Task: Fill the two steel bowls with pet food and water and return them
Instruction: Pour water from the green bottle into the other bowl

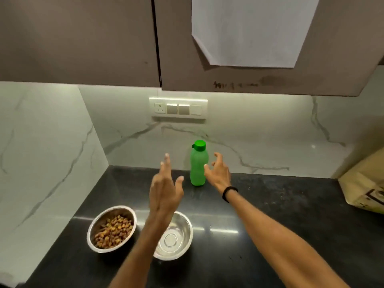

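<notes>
- The two steel bowls sit side by side near the front edge of the dark tabletop (270, 215), close together; whether their rims touch I cannot tell, since an arm crosses the gap.
- The left bowl (112, 228) already holds a heap of brown pet food (114, 231), so that half of the filling looks done.
- The right bowl (176, 235) shows only its bare shiny bottom and seems dry. I judge the water is what is wanted now.
- A green bottle (198, 165) stands upright with its cap on, at the back of the tabletop against the marble wall, well apart from the bowls. It is probably the water source, kept back there out of the way of the pouring.
- The right hand (219, 173) is just beside the bottle's right flank, fingers spread and curled as if to wrap round it, the thumb tip about at the plastic. It is not closed on anything.
- The left hand (166, 190) hangs in the air above the empty bowl, fingers loose and apart, holding nothing. My guess is that it is ready for the cap.
- A tan paper sack (365, 183) leans at the far right edge, likely the food bag, set aside.
- Before any water goes in, the cap must come off.
</notes>
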